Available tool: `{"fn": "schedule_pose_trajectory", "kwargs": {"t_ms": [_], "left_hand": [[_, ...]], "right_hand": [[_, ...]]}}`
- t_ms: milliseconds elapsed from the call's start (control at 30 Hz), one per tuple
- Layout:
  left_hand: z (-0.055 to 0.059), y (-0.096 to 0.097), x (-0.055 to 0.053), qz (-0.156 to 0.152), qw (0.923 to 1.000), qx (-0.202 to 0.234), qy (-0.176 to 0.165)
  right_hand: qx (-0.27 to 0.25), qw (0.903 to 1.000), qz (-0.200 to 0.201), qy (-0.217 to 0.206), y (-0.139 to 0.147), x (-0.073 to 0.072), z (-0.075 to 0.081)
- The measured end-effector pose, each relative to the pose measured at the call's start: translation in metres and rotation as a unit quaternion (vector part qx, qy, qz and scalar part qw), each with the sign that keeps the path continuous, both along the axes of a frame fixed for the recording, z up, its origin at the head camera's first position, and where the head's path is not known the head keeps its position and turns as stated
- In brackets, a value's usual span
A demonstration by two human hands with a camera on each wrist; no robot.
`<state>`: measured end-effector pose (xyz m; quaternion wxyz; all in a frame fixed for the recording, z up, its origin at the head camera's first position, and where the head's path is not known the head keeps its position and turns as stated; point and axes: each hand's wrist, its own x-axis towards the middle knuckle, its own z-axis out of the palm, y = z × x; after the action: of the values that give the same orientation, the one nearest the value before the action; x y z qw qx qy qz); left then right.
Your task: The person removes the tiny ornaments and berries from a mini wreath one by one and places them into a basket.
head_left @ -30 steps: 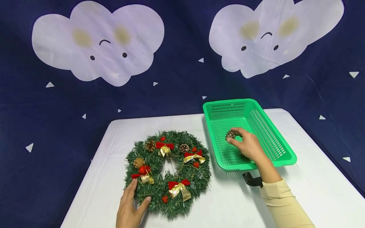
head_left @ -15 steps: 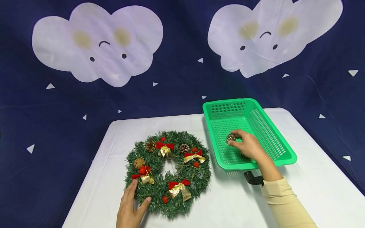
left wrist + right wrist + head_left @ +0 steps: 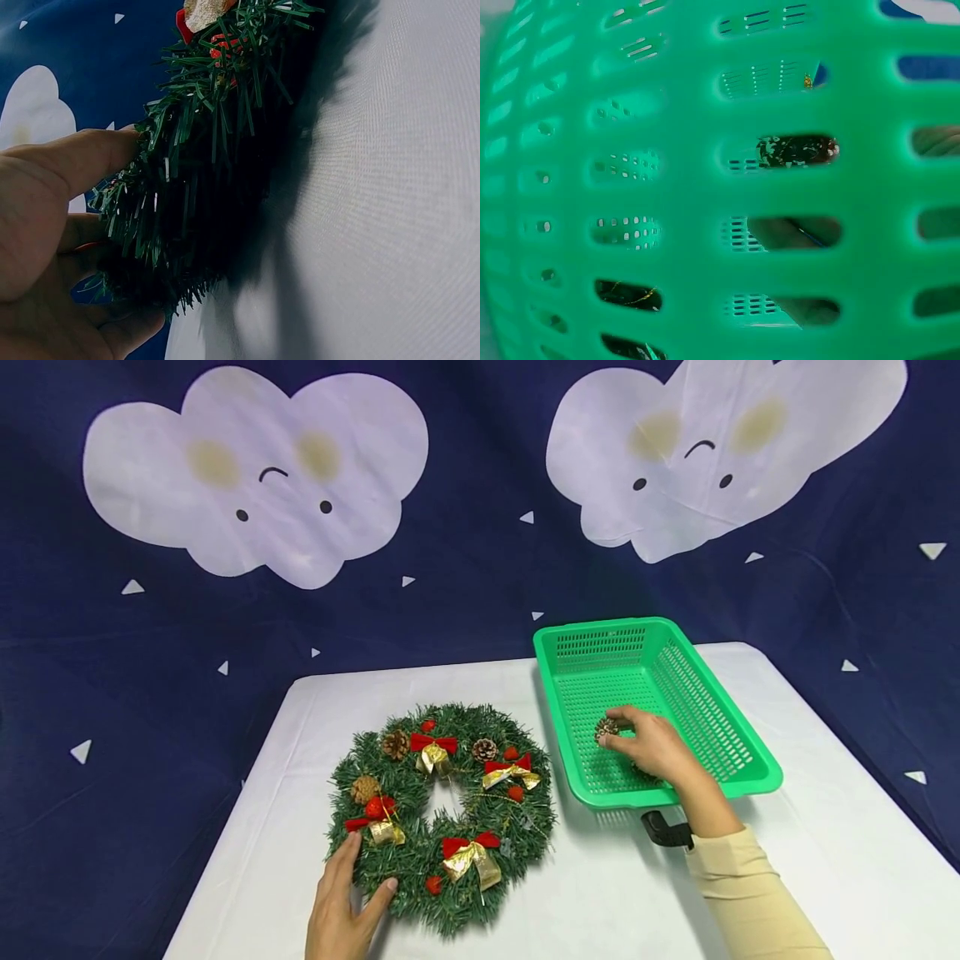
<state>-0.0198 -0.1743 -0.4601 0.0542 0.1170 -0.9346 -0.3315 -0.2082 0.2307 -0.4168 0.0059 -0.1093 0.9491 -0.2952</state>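
Observation:
Beside the lower left of a green Christmas wreath point(image 3: 517, 835), my left hand point(image 3: 341, 902) touches its outer edge with fingers and thumb spread apart. The left wrist view shows the thumb point(image 3: 90, 157) against the wreath's green tinsel point(image 3: 187, 165). My right hand point(image 3: 652, 745) reaches into a green plastic basket point(image 3: 557, 727) and pinches a pine cone point(image 3: 606, 728) between thumb and fingers. Through the basket's slots in the right wrist view, part of the white-flecked pine cone point(image 3: 799, 151) shows. Something dark lies under the right hand, mostly hidden.
On the wreath sit red-and-gold bows point(image 3: 471, 860), pine cones point(image 3: 396, 744) and red berries point(image 3: 378, 807). A white cloth covers the table point(image 3: 600, 893). Behind it hangs a dark blue curtain point(image 3: 480, 610) with clouds. A black strap mount point(image 3: 666, 831) is on the right wrist.
My right hand has lowered the pine cone slightly within the basket, a little nearer to me. The left hand and the wreath stay where they were.

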Motion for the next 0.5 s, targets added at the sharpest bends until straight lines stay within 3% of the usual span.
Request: {"fn": "schedule_pose_trajectory", "kwargs": {"t_ms": [500], "left_hand": [[0.0008,-0.0017,-0.0027,-0.001,0.9997,0.004,-0.024]], "right_hand": [[0.009,0.9999,0.001,-0.005,-0.0008,0.0010,-0.0015]]}}
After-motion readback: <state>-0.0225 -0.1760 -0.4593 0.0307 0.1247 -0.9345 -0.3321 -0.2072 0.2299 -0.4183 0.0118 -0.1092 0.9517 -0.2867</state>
